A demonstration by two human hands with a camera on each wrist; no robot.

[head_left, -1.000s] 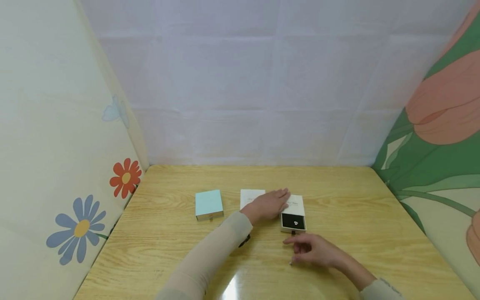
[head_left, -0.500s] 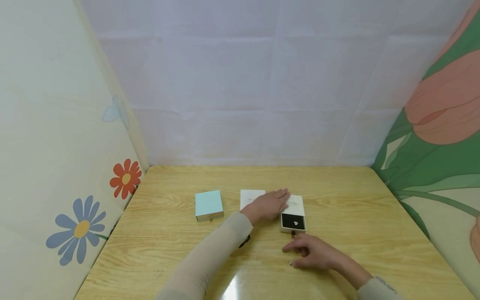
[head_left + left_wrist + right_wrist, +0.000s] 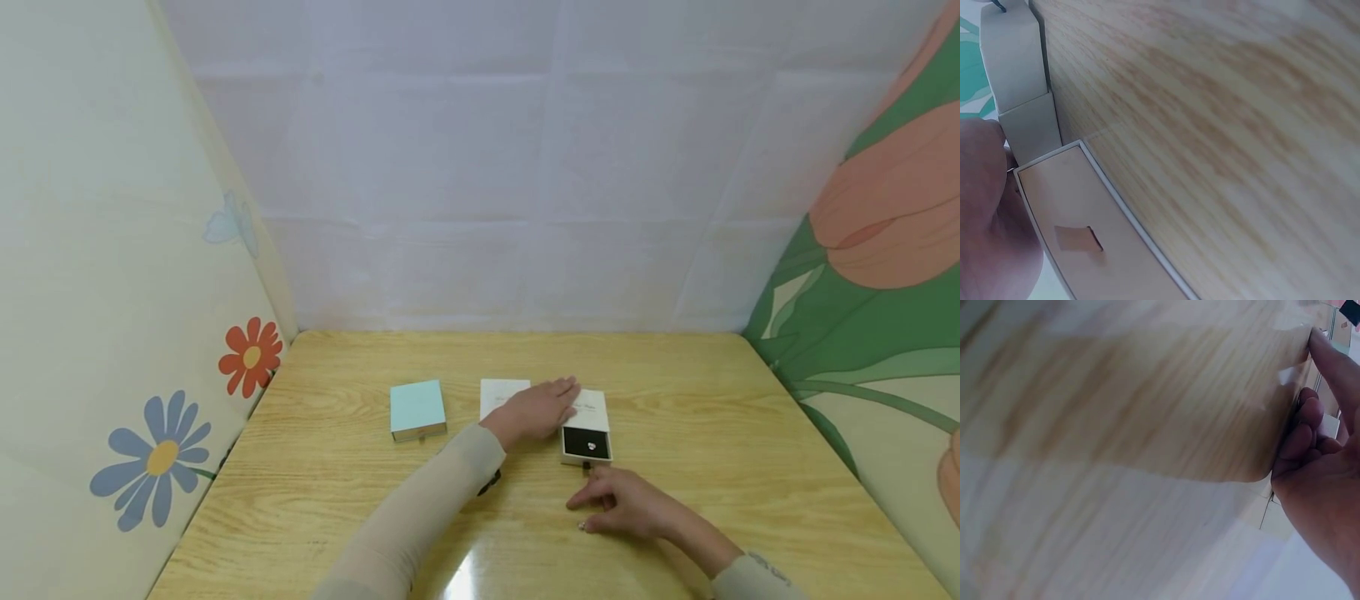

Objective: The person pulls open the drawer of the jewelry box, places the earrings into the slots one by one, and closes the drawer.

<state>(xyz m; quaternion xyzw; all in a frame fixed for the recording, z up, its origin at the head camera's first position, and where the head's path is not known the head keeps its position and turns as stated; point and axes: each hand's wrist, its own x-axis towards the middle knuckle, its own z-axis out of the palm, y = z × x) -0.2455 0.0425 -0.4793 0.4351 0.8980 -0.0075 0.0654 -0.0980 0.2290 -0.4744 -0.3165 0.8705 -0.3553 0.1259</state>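
My left hand [image 3: 536, 410] lies with straight fingers on the white sleeve of a small drawer box [image 3: 592, 410]. The box's drawer [image 3: 576, 442] is pulled out towards me, showing a black lining and one small silvery piece [image 3: 592, 447], like an earring stud. Just in front of it, my right hand [image 3: 626, 504] rests low on the table, its index finger bent and apart from the thumb. A second small shiny piece [image 3: 582, 526] lies right at the thumb tip. In the right wrist view, the other fingers of that right hand [image 3: 1313, 434] are loosely curled.
A second white box [image 3: 504, 393] sits partly under my left wrist; its pinkish drawer front [image 3: 1085, 237] with a tab fills the lower left wrist view. Farther left is a light blue box [image 3: 417, 406]. The wooden table [image 3: 345, 500] ends at a white cloth backdrop [image 3: 480, 208].
My right index finger has come down from near the drawer's tab towards the thumb. My left hand, the boxes and the shiny piece by the thumb are where they were.
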